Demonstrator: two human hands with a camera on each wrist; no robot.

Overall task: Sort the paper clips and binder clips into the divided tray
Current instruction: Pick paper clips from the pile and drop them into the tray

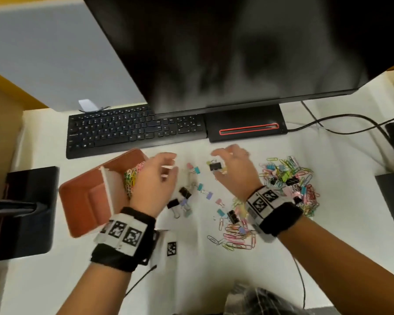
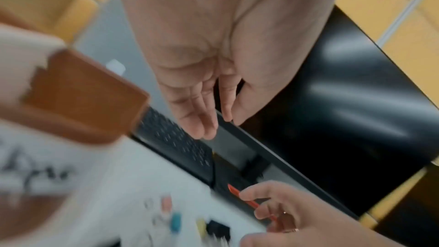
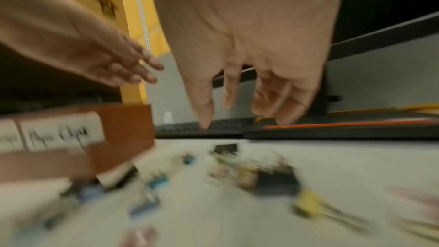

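Observation:
A brown divided tray (image 1: 84,196) with a white divider stands at the left, and coloured paper clips (image 1: 131,178) fill its far compartment. My left hand (image 1: 172,165) hovers at the tray's right edge, fingers relaxed and empty; the left wrist view shows its bare palm (image 2: 213,125). Above a black binder clip (image 1: 215,166), my right hand (image 1: 221,161) hangs with its fingers (image 3: 206,115) pointing down, holding nothing. Several binder clips (image 1: 184,196) lie scattered between the hands. A mixed pile of clips (image 1: 289,180) lies to the right. The tray (image 3: 123,131) carries a handwritten label (image 3: 61,132).
A black keyboard (image 1: 132,130) and the monitor's base (image 1: 246,128) lie just behind the clips, under a large dark monitor (image 1: 237,53). Cables (image 1: 341,123) run at the back right. A black stand (image 1: 25,212) sits left of the tray. A marker tag (image 1: 171,248) lies near me.

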